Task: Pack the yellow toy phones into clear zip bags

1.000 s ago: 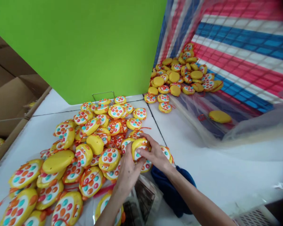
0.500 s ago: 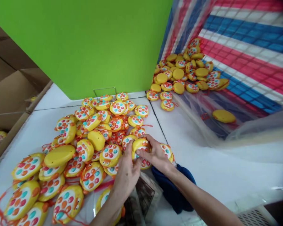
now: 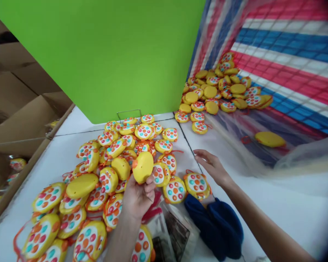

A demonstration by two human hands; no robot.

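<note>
My left hand grips a yellow duck-shaped toy, its plain back with small holes turned toward me and an orange tip on its left. My right hand hovers over the white table to the right, fingers apart, holding nothing. Below it lies another duck toy with its white face and coloured dots up. Close to my left hand, one more dotted toy rests face up. Around and left of that hand spreads a pile of the same toys, several with orange cords.
A green panel stands behind the pile. On the right, more yellow toys heap against striped sheeting with netting. Cardboard boxes line the left. Dark blue cloth and clear plastic bags lie at the front.
Both hands were together on a toy at the middle. Now my left hand has lifted a toy with its back showing, and my right hand has moved away to the right, empty.
</note>
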